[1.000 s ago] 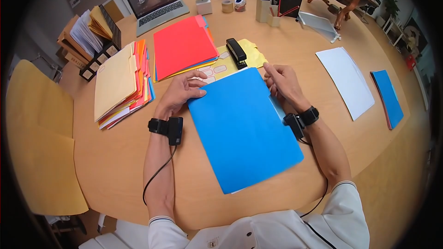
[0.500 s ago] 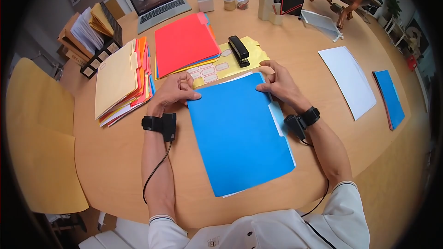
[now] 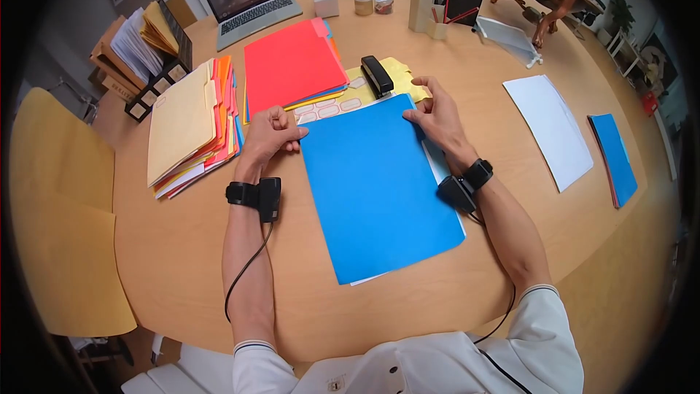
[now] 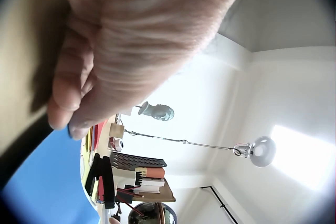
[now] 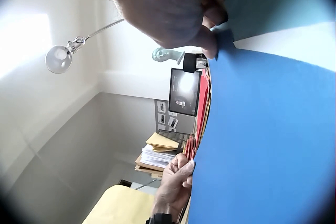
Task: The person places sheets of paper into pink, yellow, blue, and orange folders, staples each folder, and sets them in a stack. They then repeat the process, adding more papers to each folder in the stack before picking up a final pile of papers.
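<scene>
The person's two hands, left (image 3: 267, 138) and right (image 3: 440, 122), each close a narrow grip, thumb against fingers, on the far corners of one blue folder (image 3: 383, 190), above the worktop (image 3: 306, 306) toward its near edge. White paper shows along the folder's side. Beyond it, one black stapler (image 3: 377, 76) rests on a yellow sheet (image 3: 343, 106), beside one stack topped by a red folder (image 3: 292, 66). Toward the worktop's left edge stands one cream-topped stack (image 3: 182, 124); toward the right edge, one white stack (image 3: 548, 131) and one narrow blue-topped stack (image 3: 614, 160).
</scene>
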`<act>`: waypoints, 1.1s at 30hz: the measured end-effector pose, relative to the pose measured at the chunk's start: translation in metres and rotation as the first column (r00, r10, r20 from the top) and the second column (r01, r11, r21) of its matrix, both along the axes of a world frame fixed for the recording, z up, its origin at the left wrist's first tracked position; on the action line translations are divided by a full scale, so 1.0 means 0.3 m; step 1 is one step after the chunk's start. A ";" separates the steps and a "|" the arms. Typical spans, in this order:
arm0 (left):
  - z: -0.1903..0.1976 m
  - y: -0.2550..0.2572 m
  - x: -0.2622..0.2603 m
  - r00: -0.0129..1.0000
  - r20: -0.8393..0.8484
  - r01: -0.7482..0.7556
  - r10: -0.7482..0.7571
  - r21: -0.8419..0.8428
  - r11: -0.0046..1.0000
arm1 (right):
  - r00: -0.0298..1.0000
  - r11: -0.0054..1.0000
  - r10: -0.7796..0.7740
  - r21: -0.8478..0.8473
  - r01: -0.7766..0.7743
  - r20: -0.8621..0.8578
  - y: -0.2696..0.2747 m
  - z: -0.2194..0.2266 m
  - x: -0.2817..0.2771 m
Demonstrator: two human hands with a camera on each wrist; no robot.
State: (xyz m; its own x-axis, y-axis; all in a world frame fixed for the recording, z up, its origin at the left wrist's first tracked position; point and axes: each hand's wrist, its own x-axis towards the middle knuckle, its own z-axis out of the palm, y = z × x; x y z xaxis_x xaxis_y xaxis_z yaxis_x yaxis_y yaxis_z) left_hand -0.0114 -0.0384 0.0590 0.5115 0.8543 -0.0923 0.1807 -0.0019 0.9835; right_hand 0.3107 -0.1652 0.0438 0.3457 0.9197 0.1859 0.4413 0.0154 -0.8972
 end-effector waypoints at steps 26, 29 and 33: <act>-0.042 0.006 0.044 0.984 -0.075 -0.132 0.159 0.284 0.950 | 0.675 0.992 0.063 -0.121 0.040 0.735 0.011 0.019 -0.044; -0.071 -0.001 0.070 0.965 0.041 -0.255 0.258 0.362 0.897 | 0.689 0.996 0.041 -0.087 0.033 0.723 0.013 0.009 -0.039; -0.085 0.003 0.086 0.959 -0.105 -0.179 0.265 0.500 0.847 | 0.686 0.997 0.036 -0.070 0.022 0.726 0.011 0.005 -0.033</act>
